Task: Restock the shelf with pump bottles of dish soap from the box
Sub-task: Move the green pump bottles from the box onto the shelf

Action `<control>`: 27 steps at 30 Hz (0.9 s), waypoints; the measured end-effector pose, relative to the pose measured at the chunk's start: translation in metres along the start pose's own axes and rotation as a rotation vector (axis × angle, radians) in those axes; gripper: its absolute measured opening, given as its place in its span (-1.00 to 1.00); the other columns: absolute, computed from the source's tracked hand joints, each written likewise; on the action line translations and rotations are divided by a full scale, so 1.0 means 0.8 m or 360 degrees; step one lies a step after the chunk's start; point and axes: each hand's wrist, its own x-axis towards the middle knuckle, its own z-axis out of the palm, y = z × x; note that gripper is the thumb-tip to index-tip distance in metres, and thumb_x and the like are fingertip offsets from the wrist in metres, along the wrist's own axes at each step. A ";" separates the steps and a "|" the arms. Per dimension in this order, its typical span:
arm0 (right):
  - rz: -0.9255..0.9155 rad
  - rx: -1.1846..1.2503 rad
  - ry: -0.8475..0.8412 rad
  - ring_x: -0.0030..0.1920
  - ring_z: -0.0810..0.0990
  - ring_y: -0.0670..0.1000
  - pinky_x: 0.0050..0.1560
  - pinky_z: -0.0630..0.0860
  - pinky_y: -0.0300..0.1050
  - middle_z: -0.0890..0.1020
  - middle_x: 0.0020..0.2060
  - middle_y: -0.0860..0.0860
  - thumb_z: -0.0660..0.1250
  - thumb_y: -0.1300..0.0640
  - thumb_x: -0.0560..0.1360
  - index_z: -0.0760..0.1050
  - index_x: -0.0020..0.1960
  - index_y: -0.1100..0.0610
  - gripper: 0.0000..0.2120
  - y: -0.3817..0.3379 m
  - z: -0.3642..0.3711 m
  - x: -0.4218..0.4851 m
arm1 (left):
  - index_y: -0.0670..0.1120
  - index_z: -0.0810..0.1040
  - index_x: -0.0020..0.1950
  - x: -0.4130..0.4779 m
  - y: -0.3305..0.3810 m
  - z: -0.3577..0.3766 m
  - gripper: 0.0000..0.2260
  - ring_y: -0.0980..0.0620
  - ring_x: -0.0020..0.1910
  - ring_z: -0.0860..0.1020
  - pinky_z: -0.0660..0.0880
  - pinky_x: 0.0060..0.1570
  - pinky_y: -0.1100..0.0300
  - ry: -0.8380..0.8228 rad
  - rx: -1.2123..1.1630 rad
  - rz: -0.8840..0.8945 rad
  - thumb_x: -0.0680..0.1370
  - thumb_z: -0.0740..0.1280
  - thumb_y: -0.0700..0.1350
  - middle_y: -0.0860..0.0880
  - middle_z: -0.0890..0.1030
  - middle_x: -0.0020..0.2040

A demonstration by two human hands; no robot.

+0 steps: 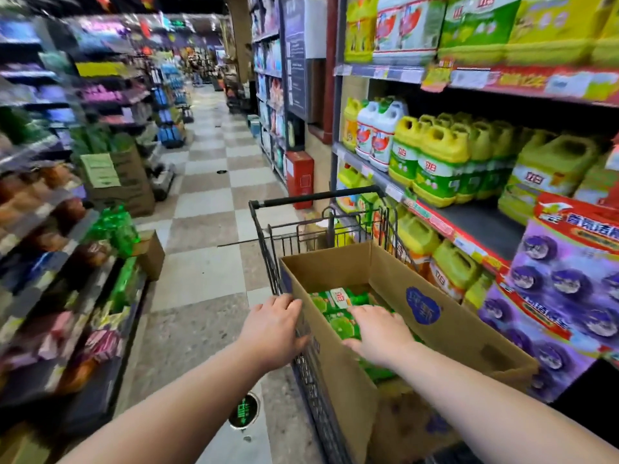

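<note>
A: Status on the hands?

B: Left hand is clamped on the near left wall of the box. Right hand is inside the box, fingers spread flat on the green soap bottles, not closed on one yet.

A: Where's the box?

B: In the cart, flaps up. The shelf with yellow jugs is just right of the box.

A: How to do the pick well?

B: My read: keep the left hand bracing the box, wrap the right around one bottle's body rather than the pump, and lift straight up past the flap.

A: What can't you see?

B: Pump heads aren't visible, only labels. The count and how the bottles lie are hidden by the box walls and the right hand. The shelf slot for them isn't obvious. The purple packs right of the box are cut off, and the aisle left of the box is blurred.
</note>
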 end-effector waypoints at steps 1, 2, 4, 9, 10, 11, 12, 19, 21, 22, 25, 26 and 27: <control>0.0027 0.0006 -0.0017 0.43 0.30 0.13 0.40 0.25 0.19 0.33 0.44 0.04 0.24 -0.24 0.48 0.17 0.48 0.02 -0.34 0.010 -0.001 0.009 | -0.03 0.21 0.44 0.015 0.002 0.004 -0.41 -0.10 0.39 0.28 0.28 0.32 0.00 -0.0013 0.0001 0.0026 0.50 0.20 0.22 -0.06 0.31 0.41; 0.0068 0.0013 -0.0052 0.44 0.29 0.12 0.40 0.23 0.19 0.32 0.45 0.04 0.24 -0.24 0.49 0.15 0.49 0.02 -0.32 0.022 -0.001 0.016 | -0.02 0.21 0.44 0.031 0.006 0.010 -0.40 -0.10 0.38 0.29 0.29 0.32 -0.01 -0.0049 0.0013 0.0055 0.49 0.21 0.22 -0.06 0.32 0.41; 0.0162 0.0046 -0.0106 0.44 0.28 0.11 0.41 0.22 0.18 0.30 0.46 0.03 0.23 -0.24 0.49 0.13 0.50 0.00 -0.32 0.043 0.006 0.022 | -0.02 0.20 0.45 0.057 0.015 0.024 -0.39 -0.10 0.39 0.28 0.28 0.34 -0.01 -0.0108 0.0018 0.0111 0.48 0.21 0.22 -0.06 0.31 0.41; 0.0449 0.0115 -0.0195 0.41 0.33 0.11 0.38 0.29 0.12 0.36 0.41 0.03 0.25 -0.25 0.47 0.19 0.46 0.01 -0.34 0.104 0.021 0.033 | -0.02 0.20 0.45 0.131 0.042 0.050 -0.38 -0.10 0.42 0.25 0.24 0.37 -0.01 -0.0221 -0.0035 0.0282 0.48 0.23 0.22 -0.08 0.30 0.44; 0.0528 0.0154 -0.0227 0.40 0.34 0.11 0.37 0.30 0.11 0.36 0.41 0.04 0.25 -0.24 0.47 0.19 0.45 0.01 -0.35 0.115 0.026 0.033 | -0.03 0.20 0.45 0.146 0.049 0.056 -0.38 -0.11 0.42 0.25 0.24 0.37 -0.02 -0.0273 -0.0034 0.0327 0.48 0.24 0.23 -0.08 0.29 0.44; 0.0593 0.0189 -0.0258 0.40 0.34 0.11 0.37 0.31 0.10 0.36 0.41 0.04 0.26 -0.23 0.47 0.20 0.45 0.01 -0.36 0.124 0.032 0.033 | -0.03 0.21 0.44 0.158 0.054 0.064 -0.38 -0.11 0.42 0.25 0.25 0.36 -0.02 -0.0318 -0.0026 0.0369 0.48 0.24 0.23 -0.08 0.29 0.43; 0.0674 0.0231 -0.0296 0.39 0.35 0.12 0.36 0.31 0.09 0.36 0.41 0.04 0.27 -0.22 0.47 0.20 0.45 0.01 -0.36 0.135 0.039 0.034 | -0.02 0.22 0.43 0.175 0.061 0.072 -0.39 -0.11 0.41 0.26 0.26 0.35 -0.03 -0.0362 -0.0008 0.0430 0.48 0.23 0.24 -0.08 0.30 0.42; 0.1185 0.0537 -0.0552 0.37 0.39 0.16 0.32 0.38 -0.01 0.38 0.40 0.10 0.27 -0.20 0.47 0.22 0.46 0.07 -0.34 0.184 0.080 0.061 | -0.02 0.20 0.45 0.281 0.085 0.125 -0.39 -0.11 0.36 0.30 0.30 0.31 -0.04 -0.0652 0.0119 0.0821 0.49 0.23 0.23 -0.07 0.33 0.37; 0.1293 0.0650 -0.0590 0.39 0.38 0.13 0.34 0.36 -0.07 0.37 0.42 0.12 0.27 -0.18 0.49 0.18 0.48 0.11 -0.32 0.187 0.092 0.073 | -0.02 0.19 0.45 0.308 0.087 0.139 -0.39 -0.12 0.36 0.30 0.29 0.32 -0.03 -0.0741 0.0140 0.0908 0.49 0.22 0.22 -0.08 0.33 0.38; 0.1349 0.0703 -0.0597 0.40 0.37 0.12 0.35 0.35 -0.10 0.36 0.43 0.12 0.27 -0.17 0.49 0.18 0.49 0.12 -0.32 0.188 0.101 0.081 | -0.02 0.19 0.45 0.323 0.087 0.147 -0.39 -0.13 0.36 0.30 0.29 0.32 -0.04 -0.0779 0.0153 0.0960 0.48 0.22 0.23 -0.08 0.33 0.38; 0.1473 0.0858 -0.0595 0.38 0.39 0.10 0.26 0.37 -0.16 0.43 0.39 0.11 0.27 -0.13 0.51 0.29 0.44 0.09 -0.42 0.186 0.126 0.108 | -0.03 0.20 0.45 0.358 0.087 0.178 -0.38 -0.14 0.37 0.31 0.32 0.29 -0.05 -0.0928 0.0168 0.1059 0.49 0.23 0.22 -0.08 0.29 0.42; 0.1492 0.0914 -0.0598 0.35 0.42 0.10 0.19 0.38 -0.19 0.46 0.36 0.11 0.26 -0.10 0.52 0.34 0.40 0.08 -0.49 0.183 0.133 0.115 | -0.04 0.19 0.45 0.365 0.086 0.187 -0.38 -0.14 0.38 0.31 0.33 0.29 -0.05 -0.0985 0.0172 0.1081 0.49 0.23 0.21 -0.09 0.28 0.42; 0.1532 0.0984 -0.0602 0.33 0.44 0.09 0.13 0.38 -0.20 0.48 0.35 0.11 0.26 -0.08 0.53 0.38 0.38 0.09 -0.53 0.181 0.143 0.124 | -0.04 0.18 0.46 0.372 0.085 0.199 -0.38 -0.14 0.38 0.31 0.33 0.29 -0.06 -0.1050 0.0183 0.1111 0.49 0.24 0.21 -0.09 0.27 0.43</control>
